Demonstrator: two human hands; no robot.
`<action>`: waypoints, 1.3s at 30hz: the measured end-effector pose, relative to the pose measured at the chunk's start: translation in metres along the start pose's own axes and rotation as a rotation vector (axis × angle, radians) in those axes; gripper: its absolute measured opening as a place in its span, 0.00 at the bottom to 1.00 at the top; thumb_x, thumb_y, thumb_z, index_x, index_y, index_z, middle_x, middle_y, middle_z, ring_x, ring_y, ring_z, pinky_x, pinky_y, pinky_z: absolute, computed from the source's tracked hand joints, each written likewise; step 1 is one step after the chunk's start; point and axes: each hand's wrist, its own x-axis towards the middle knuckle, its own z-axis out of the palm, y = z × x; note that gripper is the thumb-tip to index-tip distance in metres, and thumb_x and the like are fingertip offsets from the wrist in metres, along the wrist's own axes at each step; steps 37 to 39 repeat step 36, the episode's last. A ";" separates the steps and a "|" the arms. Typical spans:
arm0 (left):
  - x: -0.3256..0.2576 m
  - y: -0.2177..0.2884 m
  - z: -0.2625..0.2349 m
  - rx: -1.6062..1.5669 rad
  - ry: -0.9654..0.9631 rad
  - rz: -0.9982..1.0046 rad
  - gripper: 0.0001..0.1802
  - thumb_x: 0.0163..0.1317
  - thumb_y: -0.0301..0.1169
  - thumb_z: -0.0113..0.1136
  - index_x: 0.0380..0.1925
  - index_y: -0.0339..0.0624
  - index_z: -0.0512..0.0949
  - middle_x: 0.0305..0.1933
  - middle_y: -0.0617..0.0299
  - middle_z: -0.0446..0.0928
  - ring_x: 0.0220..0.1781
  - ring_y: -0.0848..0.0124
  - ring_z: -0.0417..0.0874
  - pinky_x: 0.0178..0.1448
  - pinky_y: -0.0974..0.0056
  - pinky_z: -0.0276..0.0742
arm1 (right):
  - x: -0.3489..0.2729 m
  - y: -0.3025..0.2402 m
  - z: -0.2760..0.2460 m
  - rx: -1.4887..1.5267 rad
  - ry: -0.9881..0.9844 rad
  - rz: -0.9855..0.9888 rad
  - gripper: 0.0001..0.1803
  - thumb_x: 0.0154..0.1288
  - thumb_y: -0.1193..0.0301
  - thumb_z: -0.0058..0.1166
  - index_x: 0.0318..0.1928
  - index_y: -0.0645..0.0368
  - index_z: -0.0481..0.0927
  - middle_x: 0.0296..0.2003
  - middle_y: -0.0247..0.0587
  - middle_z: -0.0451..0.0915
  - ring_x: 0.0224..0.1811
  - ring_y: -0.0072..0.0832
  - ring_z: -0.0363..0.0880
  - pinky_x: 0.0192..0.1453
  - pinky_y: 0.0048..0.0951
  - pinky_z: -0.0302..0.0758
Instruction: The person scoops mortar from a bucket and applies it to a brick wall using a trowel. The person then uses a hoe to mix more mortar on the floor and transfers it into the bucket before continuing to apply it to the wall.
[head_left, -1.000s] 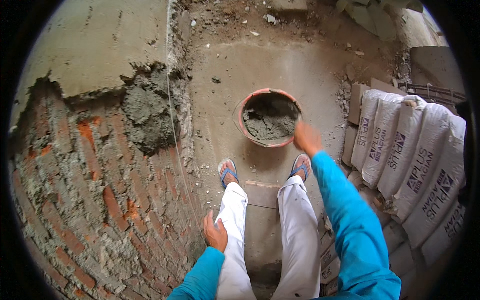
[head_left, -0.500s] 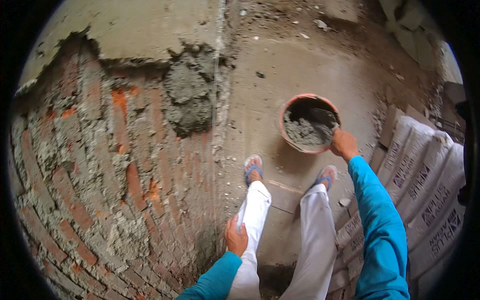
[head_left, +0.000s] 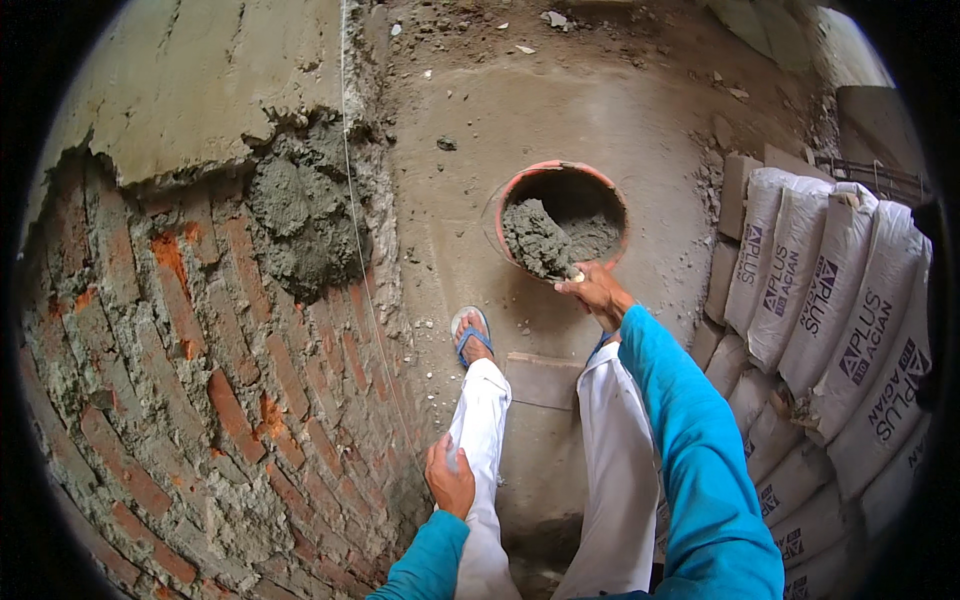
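My right hand is closed around the handle of a trowel. A heap of wet grey mortar covers its blade, at the near left side of an orange-rimmed bucket. More mortar lies inside the bucket. My left hand rests by my left knee against the white trousers, fingers apart and holding nothing I can see. On the left, a brick wall is partly bare, with smooth plaster beyond. A thick lump of fresh mortar sticks to it below the plaster edge.
A thin string line runs along the wall's edge. White printed sacks are stacked at the right, beside several blocks. A flat tile lies between my feet on the concrete floor.
My right hand has shifted left and turned, and the trowel now carries a mortar heap at the bucket's near left. The left hand stays by the knee. The whole view has shifted.
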 end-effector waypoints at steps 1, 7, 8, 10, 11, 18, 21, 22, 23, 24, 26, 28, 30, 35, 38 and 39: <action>0.002 0.000 0.001 0.009 0.001 0.013 0.19 0.61 0.22 0.56 0.53 0.29 0.75 0.48 0.41 0.77 0.51 0.45 0.79 0.57 0.51 0.73 | -0.004 0.000 -0.002 0.000 0.021 -0.013 0.19 0.57 0.64 0.68 0.41 0.66 0.80 0.16 0.38 0.74 0.14 0.26 0.71 0.17 0.32 0.65; 0.013 -0.003 0.002 -0.044 0.014 -0.021 0.22 0.62 0.24 0.57 0.57 0.29 0.73 0.52 0.40 0.75 0.57 0.46 0.77 0.62 0.50 0.70 | 0.003 0.025 -0.026 -0.063 0.169 -0.057 0.22 0.59 0.61 0.66 0.45 0.67 0.79 0.16 0.36 0.72 0.14 0.24 0.70 0.17 0.31 0.65; 0.021 -0.006 -0.001 0.011 0.024 0.010 0.24 0.62 0.25 0.58 0.59 0.29 0.71 0.55 0.39 0.74 0.59 0.46 0.75 0.64 0.50 0.69 | 0.004 0.025 -0.032 -0.043 0.169 -0.073 0.19 0.60 0.62 0.65 0.44 0.63 0.79 0.16 0.32 0.71 0.14 0.22 0.68 0.17 0.29 0.63; 0.040 -0.012 -0.004 0.077 0.052 0.033 0.29 0.64 0.27 0.59 0.64 0.29 0.66 0.60 0.38 0.71 0.64 0.44 0.71 0.68 0.48 0.65 | -0.004 0.025 -0.033 0.041 0.185 -0.023 0.16 0.61 0.61 0.65 0.43 0.59 0.80 0.16 0.27 0.68 0.15 0.18 0.64 0.18 0.25 0.60; 0.057 -0.018 -0.004 0.091 0.077 0.022 0.31 0.64 0.29 0.59 0.66 0.29 0.63 0.62 0.37 0.70 0.67 0.43 0.69 0.70 0.48 0.63 | -0.013 0.024 -0.033 0.023 0.201 -0.032 0.23 0.60 0.58 0.67 0.45 0.64 0.79 0.16 0.30 0.70 0.14 0.21 0.66 0.17 0.27 0.62; 0.195 -0.059 -0.009 0.112 0.081 -0.057 0.30 0.64 0.32 0.62 0.64 0.31 0.66 0.51 0.40 0.78 0.55 0.48 0.79 0.58 0.52 0.73 | -0.045 -0.017 0.013 0.322 0.210 -0.139 0.17 0.61 0.61 0.66 0.43 0.60 0.80 0.19 0.27 0.72 0.15 0.17 0.68 0.18 0.22 0.66; 0.201 -0.055 -0.023 0.073 0.096 -0.002 0.13 0.66 0.32 0.59 0.46 0.36 0.80 0.29 0.48 0.82 0.33 0.56 0.85 0.38 0.54 0.77 | -0.047 -0.033 0.053 0.401 0.239 -0.193 0.17 0.61 0.62 0.66 0.41 0.62 0.80 0.20 0.27 0.73 0.16 0.17 0.68 0.19 0.22 0.67; 0.194 -0.051 -0.031 0.069 0.097 -0.017 0.11 0.67 0.32 0.58 0.44 0.37 0.81 0.28 0.48 0.81 0.32 0.57 0.84 0.37 0.54 0.76 | -0.048 -0.039 0.067 0.405 0.239 -0.212 0.17 0.61 0.62 0.66 0.39 0.62 0.79 0.20 0.27 0.73 0.16 0.16 0.68 0.19 0.22 0.67; 0.189 -0.046 -0.038 0.064 0.101 -0.030 0.10 0.67 0.31 0.57 0.41 0.38 0.82 0.27 0.49 0.81 0.31 0.58 0.84 0.37 0.55 0.76 | -0.048 -0.048 0.083 0.394 0.249 -0.218 0.16 0.61 0.62 0.66 0.38 0.63 0.79 0.20 0.27 0.73 0.16 0.16 0.69 0.19 0.22 0.67; 0.184 -0.042 -0.046 0.057 0.106 -0.034 0.10 0.68 0.32 0.56 0.41 0.38 0.82 0.26 0.50 0.80 0.30 0.59 0.84 0.36 0.55 0.76 | -0.048 -0.057 0.099 0.445 0.209 -0.255 0.16 0.62 0.63 0.66 0.37 0.63 0.78 0.20 0.27 0.74 0.16 0.16 0.68 0.19 0.22 0.67; 0.172 -0.035 -0.059 0.025 0.114 -0.055 0.11 0.69 0.32 0.54 0.40 0.38 0.82 0.24 0.52 0.80 0.28 0.61 0.84 0.34 0.56 0.77 | -0.048 -0.076 0.132 0.515 0.168 -0.263 0.14 0.62 0.64 0.65 0.34 0.61 0.76 0.20 0.27 0.74 0.17 0.15 0.69 0.19 0.21 0.66; 0.169 -0.032 -0.066 -0.014 0.097 -0.038 0.11 0.69 0.32 0.54 0.40 0.37 0.82 0.24 0.53 0.80 0.27 0.64 0.83 0.33 0.58 0.77 | -0.049 -0.093 0.157 0.780 0.001 -0.305 0.11 0.63 0.70 0.61 0.36 0.62 0.73 0.20 0.29 0.72 0.17 0.16 0.68 0.20 0.21 0.65; 0.168 -0.032 -0.073 -0.047 0.076 -0.025 0.11 0.69 0.32 0.54 0.40 0.36 0.82 0.24 0.55 0.80 0.27 0.66 0.83 0.33 0.59 0.77 | -0.052 -0.104 0.166 0.938 -0.067 -0.317 0.08 0.62 0.74 0.58 0.37 0.63 0.72 0.20 0.30 0.71 0.16 0.18 0.68 0.20 0.20 0.65; 0.157 -0.026 -0.088 -0.132 0.005 -0.052 0.12 0.71 0.33 0.54 0.40 0.37 0.82 0.25 0.59 0.80 0.26 0.70 0.81 0.34 0.61 0.77 | -0.082 -0.117 0.149 0.816 0.233 -0.430 0.08 0.57 0.77 0.55 0.37 0.62 0.73 0.22 0.34 0.72 0.17 0.19 0.69 0.21 0.21 0.66; 0.157 -0.023 -0.091 -0.130 0.002 -0.026 0.12 0.71 0.33 0.54 0.40 0.37 0.82 0.25 0.59 0.80 0.26 0.70 0.81 0.34 0.61 0.77 | -0.088 -0.121 0.146 0.720 0.381 -0.456 0.08 0.57 0.76 0.55 0.38 0.61 0.73 0.23 0.35 0.74 0.17 0.19 0.70 0.23 0.21 0.68; 0.157 -0.023 -0.091 -0.130 0.002 -0.026 0.12 0.71 0.33 0.54 0.40 0.37 0.82 0.25 0.59 0.80 0.26 0.70 0.81 0.34 0.61 0.77 | -0.088 -0.121 0.146 0.720 0.381 -0.456 0.08 0.57 0.76 0.55 0.38 0.61 0.73 0.23 0.35 0.74 0.17 0.19 0.70 0.23 0.21 0.68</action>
